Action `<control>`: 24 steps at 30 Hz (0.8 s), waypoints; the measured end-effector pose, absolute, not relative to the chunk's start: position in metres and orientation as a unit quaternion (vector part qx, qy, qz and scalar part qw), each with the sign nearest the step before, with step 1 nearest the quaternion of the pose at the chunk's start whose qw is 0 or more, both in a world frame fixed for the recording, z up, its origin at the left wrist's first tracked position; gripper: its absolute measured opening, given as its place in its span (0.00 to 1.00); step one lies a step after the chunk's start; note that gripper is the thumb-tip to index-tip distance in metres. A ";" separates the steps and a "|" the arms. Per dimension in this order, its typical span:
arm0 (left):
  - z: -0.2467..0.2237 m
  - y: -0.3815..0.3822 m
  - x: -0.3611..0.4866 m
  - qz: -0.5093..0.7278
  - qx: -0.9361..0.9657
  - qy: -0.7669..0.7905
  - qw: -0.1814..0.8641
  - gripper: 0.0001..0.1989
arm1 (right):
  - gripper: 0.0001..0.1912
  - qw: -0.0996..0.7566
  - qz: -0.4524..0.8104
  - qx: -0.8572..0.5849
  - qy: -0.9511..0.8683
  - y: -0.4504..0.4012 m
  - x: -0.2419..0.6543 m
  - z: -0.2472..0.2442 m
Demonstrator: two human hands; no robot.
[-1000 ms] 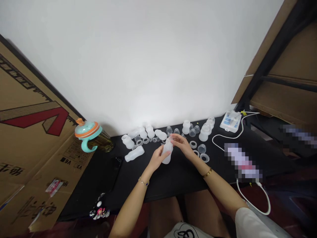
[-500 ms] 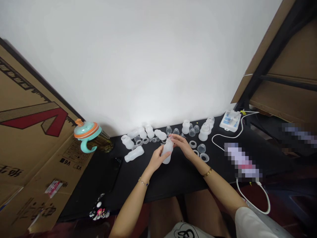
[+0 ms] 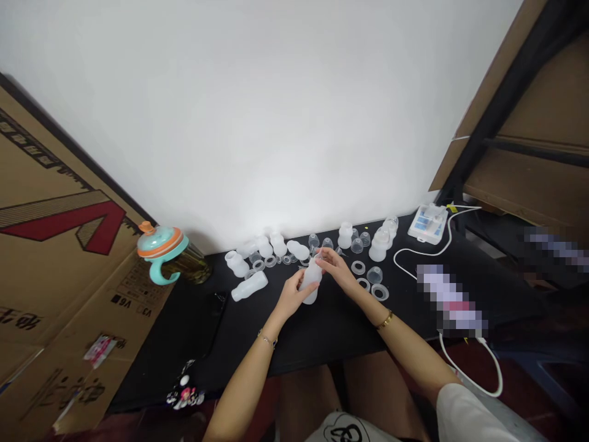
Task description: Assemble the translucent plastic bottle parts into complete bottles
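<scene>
A translucent white baby bottle [image 3: 311,283] stands slightly tilted over the black table, in front of me. Wrapped round its body is my left hand [image 3: 292,293]. My right hand [image 3: 334,265] closes its fingers at the bottle's neck, on a clear part whose exact shape is mostly hidden. Several bottles without tops, such as this one [image 3: 237,263], stand or lie at the back left. One bottle [image 3: 249,286] lies on its side nearer me. To the right are ring collars [image 3: 380,292], a clear dome cap [image 3: 374,275] and capped bottles [image 3: 379,244].
A turquoise-lidded jug [image 3: 172,255] stands at the left by a cardboard box [image 3: 59,245]. A white case [image 3: 427,224] lies at the back right, with a white cable [image 3: 407,250] running over the table. A dark flat device [image 3: 197,322] lies at the left.
My right hand has shifted very slightly at the bottle's neck, its fingers turning a little. My left hand keeps its hold on the bottle, and the other things stay put.
</scene>
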State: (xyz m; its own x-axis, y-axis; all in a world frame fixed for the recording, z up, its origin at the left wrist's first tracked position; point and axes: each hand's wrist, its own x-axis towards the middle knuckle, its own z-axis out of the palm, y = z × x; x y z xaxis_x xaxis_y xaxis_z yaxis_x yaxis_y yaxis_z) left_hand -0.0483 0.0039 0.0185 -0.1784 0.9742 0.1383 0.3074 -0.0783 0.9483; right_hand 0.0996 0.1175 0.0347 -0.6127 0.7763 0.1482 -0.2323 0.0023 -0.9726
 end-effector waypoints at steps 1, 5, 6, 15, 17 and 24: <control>0.018 0.004 -0.049 0.494 0.542 0.590 0.338 0.22 | 0.22 0.375 0.680 -0.225 -0.589 0.117 0.100 0.036; 0.017 0.004 -0.049 0.498 0.536 0.592 0.337 0.23 | 0.19 0.369 0.711 -0.215 -0.559 0.114 0.104 0.043; 0.016 0.004 -0.049 0.498 0.536 0.592 0.337 0.23 | 0.18 0.369 0.713 -0.212 -0.558 0.114 0.104 0.044; 0.019 0.003 -0.047 0.486 0.547 0.605 0.313 0.23 | 0.19 0.379 0.669 -0.223 -0.599 0.119 0.101 0.034; 0.021 0.002 -0.046 0.481 0.552 0.612 0.300 0.22 | 0.20 0.379 0.664 -0.226 -0.603 0.120 0.100 0.033; 0.022 0.003 -0.047 0.483 0.556 0.613 0.285 0.21 | 0.19 0.373 0.697 -0.209 -0.575 0.116 0.103 0.040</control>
State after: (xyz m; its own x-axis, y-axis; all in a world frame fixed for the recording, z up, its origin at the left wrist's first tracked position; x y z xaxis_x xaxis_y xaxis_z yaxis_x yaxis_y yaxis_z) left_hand -0.0465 0.0029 0.0218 -0.2183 0.9578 0.1869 0.4068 -0.0848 0.9096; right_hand 0.1029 0.1156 0.0398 -0.6337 0.7612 0.1381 -0.2800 -0.0592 -0.9582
